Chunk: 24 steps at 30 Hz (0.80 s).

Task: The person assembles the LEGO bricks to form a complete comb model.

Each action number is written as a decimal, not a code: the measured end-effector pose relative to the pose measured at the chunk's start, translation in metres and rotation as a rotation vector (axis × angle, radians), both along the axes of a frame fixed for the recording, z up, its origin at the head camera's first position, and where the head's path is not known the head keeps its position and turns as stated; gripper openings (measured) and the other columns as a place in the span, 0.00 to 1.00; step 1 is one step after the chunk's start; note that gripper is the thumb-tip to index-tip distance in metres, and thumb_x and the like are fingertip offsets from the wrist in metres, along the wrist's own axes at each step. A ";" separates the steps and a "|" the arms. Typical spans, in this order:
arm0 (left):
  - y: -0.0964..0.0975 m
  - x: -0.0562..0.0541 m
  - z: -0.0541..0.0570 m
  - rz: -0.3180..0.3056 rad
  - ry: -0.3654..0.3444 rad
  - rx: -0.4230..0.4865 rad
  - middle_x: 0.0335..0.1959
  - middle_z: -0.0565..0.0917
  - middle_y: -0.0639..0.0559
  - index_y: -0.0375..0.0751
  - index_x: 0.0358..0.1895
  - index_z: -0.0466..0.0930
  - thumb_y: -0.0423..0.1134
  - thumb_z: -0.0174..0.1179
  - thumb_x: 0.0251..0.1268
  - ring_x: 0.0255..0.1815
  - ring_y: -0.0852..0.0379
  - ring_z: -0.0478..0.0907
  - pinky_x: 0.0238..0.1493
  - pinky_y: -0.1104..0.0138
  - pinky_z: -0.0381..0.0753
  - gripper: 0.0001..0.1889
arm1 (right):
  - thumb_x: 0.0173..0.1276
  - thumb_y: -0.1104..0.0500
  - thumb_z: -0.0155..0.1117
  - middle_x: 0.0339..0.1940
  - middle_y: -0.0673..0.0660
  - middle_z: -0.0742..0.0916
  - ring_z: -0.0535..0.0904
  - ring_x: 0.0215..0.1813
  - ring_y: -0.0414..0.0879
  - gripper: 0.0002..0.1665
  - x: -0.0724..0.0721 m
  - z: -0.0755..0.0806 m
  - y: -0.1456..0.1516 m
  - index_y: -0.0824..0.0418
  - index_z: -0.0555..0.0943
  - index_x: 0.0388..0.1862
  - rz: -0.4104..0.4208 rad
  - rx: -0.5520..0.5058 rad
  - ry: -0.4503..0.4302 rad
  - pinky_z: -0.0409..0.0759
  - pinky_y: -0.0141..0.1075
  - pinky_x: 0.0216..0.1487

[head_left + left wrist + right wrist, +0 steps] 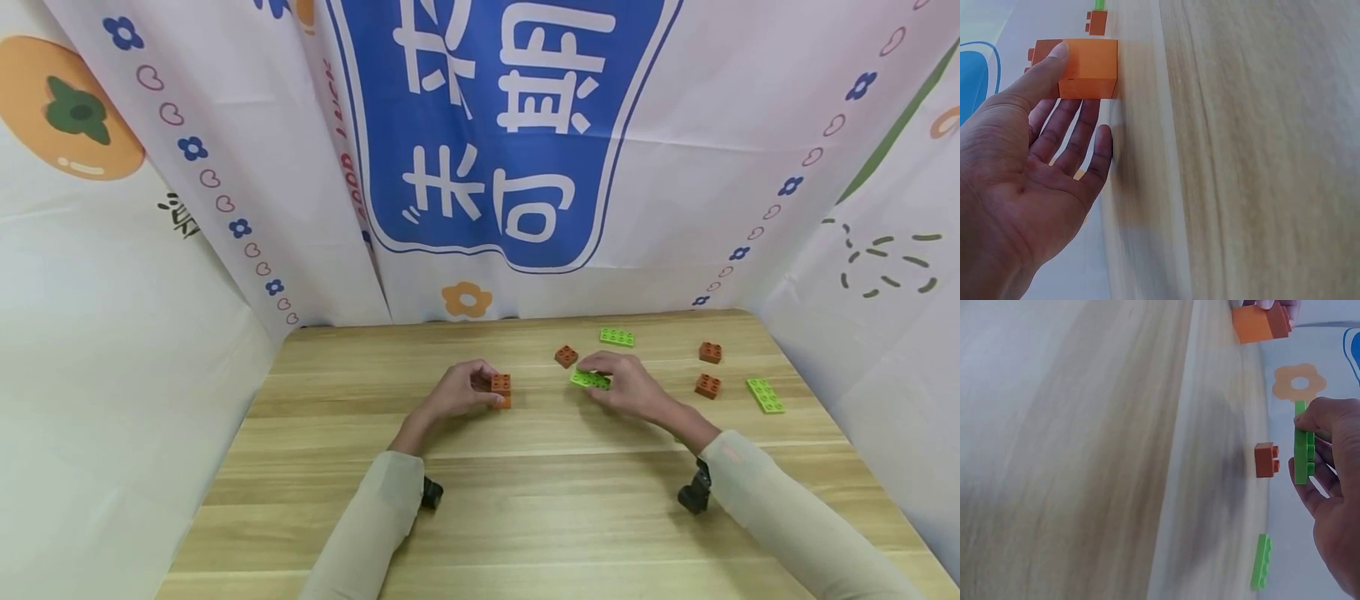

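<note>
On the wooden table, my left hand (pixel 454 392) grips a small stack of toy building bricks between thumb and fingers. A brown brick (pixel 501 381) forms its top, over a taller orange brick (pixel 1090 62). To the right, my right hand (pixel 632 390) pinches a long, thin light-green brick (pixel 1300 450), studs up, above the table. A square brown brick (pixel 566 356) lies just beyond the green one, nearer the back. Some of the green brick is covered by the right fingers.
Another light-green brick (pixel 617 337) lies near the back edge. At the right are two brown brick pieces (pixel 710 352), one in front of the other, and a light-green brick (pixel 765 396). Printed cloth (pixel 675 250) hangs behind the table (pixel 525 517) and at both sides.
</note>
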State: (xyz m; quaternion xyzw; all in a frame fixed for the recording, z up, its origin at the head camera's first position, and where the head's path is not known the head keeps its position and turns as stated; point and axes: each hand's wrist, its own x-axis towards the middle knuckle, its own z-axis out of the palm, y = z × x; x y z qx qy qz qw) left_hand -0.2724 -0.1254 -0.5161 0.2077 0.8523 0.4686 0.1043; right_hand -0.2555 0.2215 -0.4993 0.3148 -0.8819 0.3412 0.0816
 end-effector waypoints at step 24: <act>0.000 0.001 0.000 -0.005 -0.011 0.012 0.46 0.87 0.47 0.37 0.51 0.83 0.34 0.77 0.63 0.45 0.56 0.83 0.50 0.63 0.85 0.16 | 0.60 0.71 0.76 0.54 0.62 0.91 0.87 0.59 0.57 0.23 -0.003 0.019 -0.040 0.66 0.89 0.56 0.099 0.004 0.058 0.85 0.51 0.60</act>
